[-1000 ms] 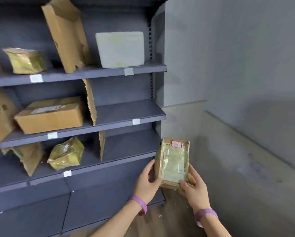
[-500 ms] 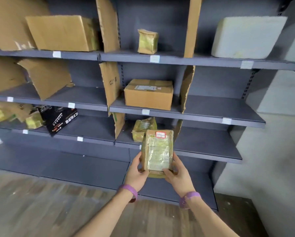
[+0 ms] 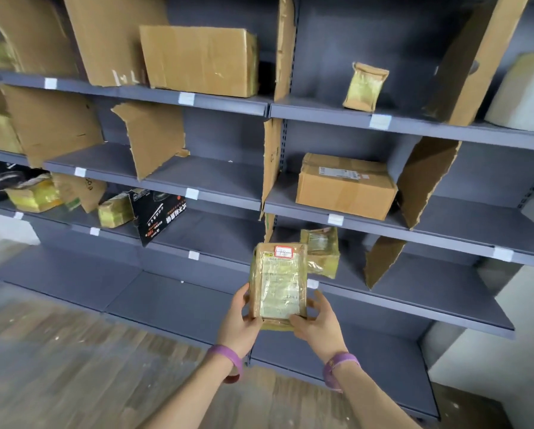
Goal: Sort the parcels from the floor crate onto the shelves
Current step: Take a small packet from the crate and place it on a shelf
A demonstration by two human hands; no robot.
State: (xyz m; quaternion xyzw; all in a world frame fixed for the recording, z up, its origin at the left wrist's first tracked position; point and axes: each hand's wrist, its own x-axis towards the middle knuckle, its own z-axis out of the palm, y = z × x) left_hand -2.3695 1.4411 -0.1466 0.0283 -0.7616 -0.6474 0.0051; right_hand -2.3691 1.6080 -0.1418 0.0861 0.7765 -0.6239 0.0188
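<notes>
Both hands [image 3: 241, 323] clasp taped parcel [image 3: 278, 281] before shelves [image 3: 414, 308].

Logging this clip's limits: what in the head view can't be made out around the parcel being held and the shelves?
- Floor crate: out of frame.
- Held parcel: label print too small and glare-covered; the red-bordered sticker's number is unclear.
- Its lower corners: hidden by left hand and right hand.
- Taped parcel behind: partly hidden by the held one.
- White block: cut by right edge.

Torn cardboard dividers [image 3: 154, 137] stand upright above wooden flooring [image 3: 58, 366].
</notes>
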